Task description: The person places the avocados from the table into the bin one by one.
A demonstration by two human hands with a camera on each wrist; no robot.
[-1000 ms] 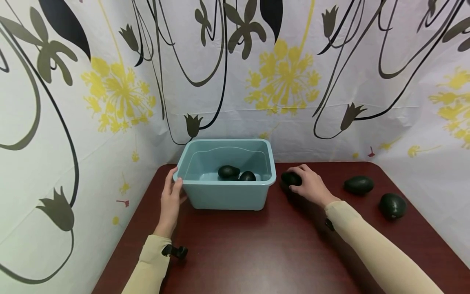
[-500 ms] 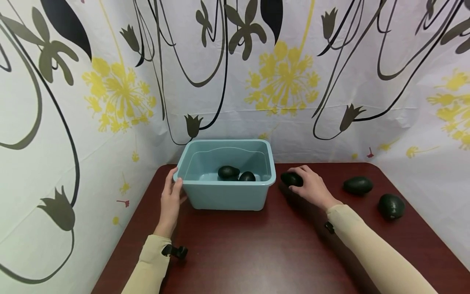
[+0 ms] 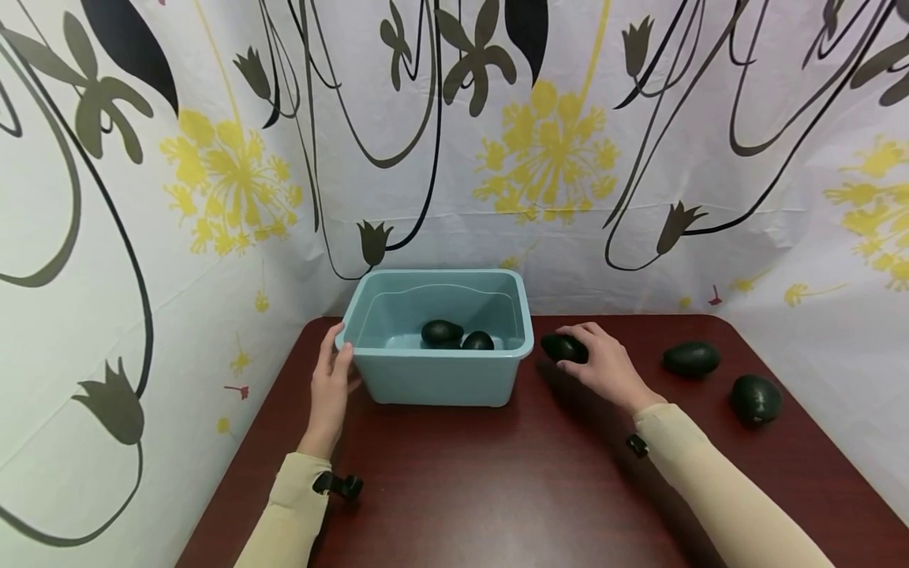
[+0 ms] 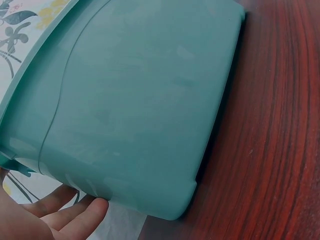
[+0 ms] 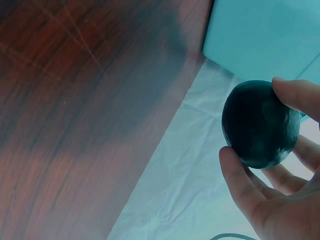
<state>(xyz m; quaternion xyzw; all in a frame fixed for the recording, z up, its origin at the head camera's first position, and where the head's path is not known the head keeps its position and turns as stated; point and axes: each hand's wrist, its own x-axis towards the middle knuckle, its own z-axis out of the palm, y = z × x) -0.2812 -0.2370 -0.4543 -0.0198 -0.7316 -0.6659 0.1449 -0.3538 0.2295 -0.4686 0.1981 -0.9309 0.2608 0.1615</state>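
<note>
My right hand (image 3: 607,367) grips a dark green avocado (image 3: 562,348), just right of the light blue plastic bin (image 3: 440,379). In the right wrist view the thumb and fingers clasp the avocado (image 5: 257,125) from opposite sides, its shadow falling on the table. At the bin's left front corner, my left hand (image 3: 330,398) holds the rim. The left wrist view shows its fingertips (image 4: 97,207) against the bin's outer wall (image 4: 135,100). Inside the bin lie an avocado (image 3: 442,332) and, beside it, another avocado (image 3: 479,341); the front wall hides their lower parts.
On the right side of the dark red wooden table (image 3: 454,489) lie an avocado (image 3: 691,359) and, nearer the edge, another avocado (image 3: 755,399). A flower-patterned cloth (image 3: 440,181) hangs behind the table and along both sides, close behind the bin.
My right wrist and forearm have shifted slightly toward me, and the gripped avocado has turned a little. The left hand and the bin stay put.
</note>
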